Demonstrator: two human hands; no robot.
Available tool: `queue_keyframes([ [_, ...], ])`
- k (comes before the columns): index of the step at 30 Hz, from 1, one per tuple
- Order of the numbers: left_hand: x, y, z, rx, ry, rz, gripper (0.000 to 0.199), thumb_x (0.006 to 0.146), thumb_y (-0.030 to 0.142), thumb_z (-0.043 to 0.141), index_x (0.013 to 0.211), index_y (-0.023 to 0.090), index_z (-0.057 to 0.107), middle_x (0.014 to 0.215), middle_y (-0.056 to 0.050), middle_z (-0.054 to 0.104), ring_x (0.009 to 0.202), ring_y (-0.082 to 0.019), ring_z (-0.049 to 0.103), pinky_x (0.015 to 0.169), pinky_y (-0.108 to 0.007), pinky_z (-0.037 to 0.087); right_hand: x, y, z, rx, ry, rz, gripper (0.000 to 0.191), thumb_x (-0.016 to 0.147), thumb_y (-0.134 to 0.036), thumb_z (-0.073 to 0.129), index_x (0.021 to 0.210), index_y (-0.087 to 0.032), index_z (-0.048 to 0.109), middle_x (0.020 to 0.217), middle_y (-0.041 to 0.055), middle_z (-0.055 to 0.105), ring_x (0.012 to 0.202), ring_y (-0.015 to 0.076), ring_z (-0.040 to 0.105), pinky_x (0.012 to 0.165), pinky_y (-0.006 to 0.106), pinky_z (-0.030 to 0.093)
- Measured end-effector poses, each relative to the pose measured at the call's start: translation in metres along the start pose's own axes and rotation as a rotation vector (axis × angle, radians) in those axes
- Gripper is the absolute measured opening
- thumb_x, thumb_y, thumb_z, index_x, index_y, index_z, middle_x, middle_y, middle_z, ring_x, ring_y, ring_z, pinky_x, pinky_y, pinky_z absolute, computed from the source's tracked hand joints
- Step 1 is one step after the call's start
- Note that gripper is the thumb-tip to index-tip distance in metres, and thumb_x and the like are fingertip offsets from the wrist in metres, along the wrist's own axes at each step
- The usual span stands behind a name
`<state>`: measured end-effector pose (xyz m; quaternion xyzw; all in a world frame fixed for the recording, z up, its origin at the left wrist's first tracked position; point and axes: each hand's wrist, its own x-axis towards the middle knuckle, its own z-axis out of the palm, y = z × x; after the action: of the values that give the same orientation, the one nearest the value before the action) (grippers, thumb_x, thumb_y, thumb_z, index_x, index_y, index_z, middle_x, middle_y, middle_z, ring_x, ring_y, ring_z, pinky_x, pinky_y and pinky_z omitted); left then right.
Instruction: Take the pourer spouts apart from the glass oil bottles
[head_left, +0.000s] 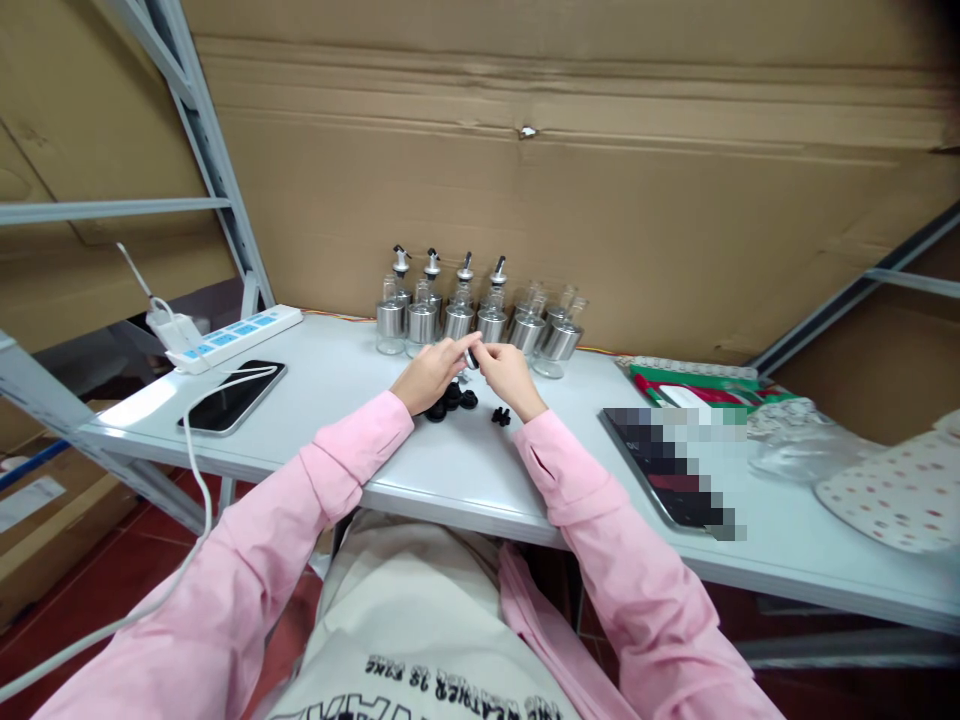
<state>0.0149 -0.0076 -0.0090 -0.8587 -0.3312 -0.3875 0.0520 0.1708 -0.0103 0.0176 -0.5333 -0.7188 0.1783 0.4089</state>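
Over the middle of the table, my left hand (433, 374) and my right hand (508, 374) meet with fingers closed around a small silver-and-black pourer top (472, 359). Most of it is hidden by the fingers. Just below my left hand lie several round black stoppers (453, 397). A little cluster of small black pieces (501, 416) sits near my right wrist. Behind the hands stand several glass bottles with steel sleeves (458, 322). Some at the back carry silver pourer tops with black tips (465, 266); those in front have bare glass necks.
A phone (234, 397) and a white power strip (240, 336) with a cable lie on the left. To the right are a dark, partly blurred flat device (652, 465), clear plastic bags (806, 445) and a dotted white item (892, 495). Cardboard (570, 200) walls the back.
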Motion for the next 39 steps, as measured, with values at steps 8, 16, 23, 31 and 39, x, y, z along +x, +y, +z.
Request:
queue_keyframes([
  [8, 0.0, -0.001, 0.002, -0.001, 0.013, -0.064, 0.026, 0.094, 0.027, 0.032, 0.114, 0.015, 0.043, 0.095, -0.007, 0.059, 0.09, -0.018, 0.056, 0.08, -0.03, 0.041, 0.0, -0.003, 0.0, 0.032, -0.007, 0.028, 0.048, 0.081, -0.053, 0.035, 0.049, -0.018, 0.041, 0.044, -0.0025, 0.037, 0.049, 0.0104, 0.036, 0.051, 0.024, 0.025],
  [16, 0.005, -0.001, -0.003, 0.125, -0.026, -0.189, 0.029, 0.096, 0.031, 0.029, 0.093, 0.015, 0.053, 0.092, -0.006, 0.061, 0.085, -0.017, 0.055, 0.082, -0.033, 0.031, -0.001, -0.002, 0.008, 0.102, 0.069, -0.071, 0.043, 0.086, -0.053, 0.032, 0.059, -0.02, 0.038, 0.052, -0.0039, 0.042, 0.054, 0.0112, 0.038, 0.056, 0.024, 0.029],
  [23, 0.016, -0.007, -0.015, -0.159, 0.008, -0.288, 0.036, 0.095, 0.037, 0.027, 0.08, 0.016, 0.052, 0.075, 0.0, 0.058, 0.073, -0.013, 0.052, 0.074, -0.029, 0.032, -0.003, -0.013, 0.005, 0.031, 0.116, -0.182, 0.03, 0.09, -0.043, 0.03, 0.073, -0.021, 0.041, 0.065, -0.0006, 0.049, 0.064, 0.0142, 0.046, 0.064, 0.025, 0.033],
  [31, 0.02, -0.014, -0.024, -0.562, 0.046, -0.423, 0.054, 0.085, 0.065, 0.028, 0.059, 0.018, 0.037, 0.056, 0.002, 0.036, 0.054, -0.01, 0.035, 0.056, -0.025, 0.032, 0.0, -0.007, 0.007, -0.158, 0.127, -0.518, 0.026, 0.092, -0.037, 0.031, 0.09, -0.018, 0.048, 0.092, 0.01, 0.051, 0.086, 0.0203, 0.049, 0.079, 0.032, 0.04],
  [39, 0.018, -0.015, -0.024, -0.809, -0.157, -0.577, 0.055, 0.085, 0.065, 0.027, 0.055, 0.019, 0.032, 0.047, 0.005, 0.026, 0.043, -0.008, 0.026, 0.045, -0.024, 0.025, -0.003, -0.005, 0.003, -0.144, 0.15, -0.581, 0.018, 0.087, -0.032, 0.044, 0.091, -0.017, 0.053, 0.11, 0.0142, 0.044, 0.105, 0.0237, 0.044, 0.093, 0.039, 0.037],
])
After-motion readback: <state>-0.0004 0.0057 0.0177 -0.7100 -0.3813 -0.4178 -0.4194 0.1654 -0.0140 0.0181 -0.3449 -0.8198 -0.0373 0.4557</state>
